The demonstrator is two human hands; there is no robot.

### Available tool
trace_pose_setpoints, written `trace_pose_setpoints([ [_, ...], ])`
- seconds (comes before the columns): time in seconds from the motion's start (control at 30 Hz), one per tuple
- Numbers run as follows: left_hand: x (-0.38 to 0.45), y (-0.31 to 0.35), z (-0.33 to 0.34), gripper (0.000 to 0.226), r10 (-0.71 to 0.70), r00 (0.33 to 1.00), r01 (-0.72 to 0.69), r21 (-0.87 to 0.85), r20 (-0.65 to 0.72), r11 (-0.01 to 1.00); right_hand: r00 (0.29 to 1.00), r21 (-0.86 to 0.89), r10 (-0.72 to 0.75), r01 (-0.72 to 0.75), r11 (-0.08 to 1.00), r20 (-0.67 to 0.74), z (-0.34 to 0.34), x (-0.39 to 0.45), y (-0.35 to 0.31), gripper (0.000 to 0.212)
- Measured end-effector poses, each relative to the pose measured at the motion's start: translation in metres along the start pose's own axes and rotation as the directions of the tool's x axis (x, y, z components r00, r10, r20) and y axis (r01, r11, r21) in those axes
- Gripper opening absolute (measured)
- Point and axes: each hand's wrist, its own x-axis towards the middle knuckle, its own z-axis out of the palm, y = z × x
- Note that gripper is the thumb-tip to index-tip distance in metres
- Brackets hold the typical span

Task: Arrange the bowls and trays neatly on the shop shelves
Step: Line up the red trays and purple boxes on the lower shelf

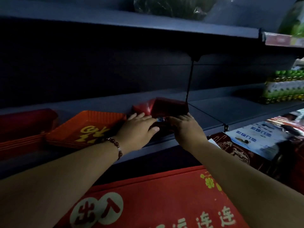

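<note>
Resting on the dark shelf (205,106), a dark red tray (169,106) is steadied from its front edge by 2 hands, seemingly so it can be squared beside the orange tray (85,127). The left hand (139,129) lies flat with fingers extended, the right hand (187,127) likewise; fingertips touch the near rim, the tray body lying beyond them.

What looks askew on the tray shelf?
The orange-red tray stack lies rotated, one corner past the shelf front edge, not square like the dark red stack beside it. The dark red tray under both hands also sits skewed; blur hides more.
</note>
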Motion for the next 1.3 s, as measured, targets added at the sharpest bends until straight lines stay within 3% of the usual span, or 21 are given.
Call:
trace_pose_setpoints([
  [0.1,-0.008,-0.005,0.012,0.061,0.013,0.998,-0.016,0.062,0.058,0.998,0.980,-0.085,0.046,-0.030,0.996,0.192,0.008,-0.003,0.000,0.061],
  [0.23,-0.023,-0.012,0.009,0.067,0.030,1.000,-0.031,0.150,0.007,0.988,0.966,-0.151,0.084,-0.047,0.987,0.244,0.002,-0.006,-0.018,0.073],
  [0.4,-0.065,-0.044,-0.016,0.070,-0.007,0.997,0.023,0.213,-0.077,0.977,0.959,-0.111,-0.048,0.082,0.990,0.280,-0.006,-0.005,-0.070,0.073],
  [0.57,-0.124,-0.116,-0.058,0.070,-0.198,0.973,0.224,0.268,-0.121,0.937,0.938,-0.017,-0.170,0.184,0.983,0.302,-0.007,0.011,-0.144,0.072],
  [0.77,-0.196,-0.201,-0.092,0.069,-0.415,0.900,0.434,0.377,-0.137,0.818,0.908,0.047,-0.257,0.256,0.965,0.330,0.003,0.041,-0.251,0.072],
  [0.9,-0.221,-0.231,-0.101,0.059,-0.409,0.900,0.435,0.317,-0.147,0.843,0.888,0.143,-0.322,0.290,0.946,0.328,0.012,0.053,-0.309,0.071],
  [1.0,-0.224,-0.241,-0.106,0.039,-0.324,0.914,0.383,0.261,-0.243,0.886,0.877,0.158,-0.361,0.326,0.932,0.317,0.017,0.058,-0.336,0.071],
  [1.1,-0.221,-0.247,-0.116,0.020,-0.310,0.882,0.406,0.241,-0.354,0.881,0.875,0.176,-0.375,0.335,0.926,0.307,0.018,0.059,-0.348,0.070],
  [1.2,-0.217,-0.244,-0.124,0.011,-0.347,0.840,0.441,0.151,-0.418,0.885,0.880,0.200,-0.355,0.304,0.932,0.315,0.016,0.060,-0.347,0.069],
  [1.3,-0.213,-0.242,-0.130,0.005,-0.499,0.773,0.492,-0.127,-0.391,0.861,0.897,0.236,-0.300,0.230,0.944,0.325,0.012,0.059,-0.338,0.069],
])
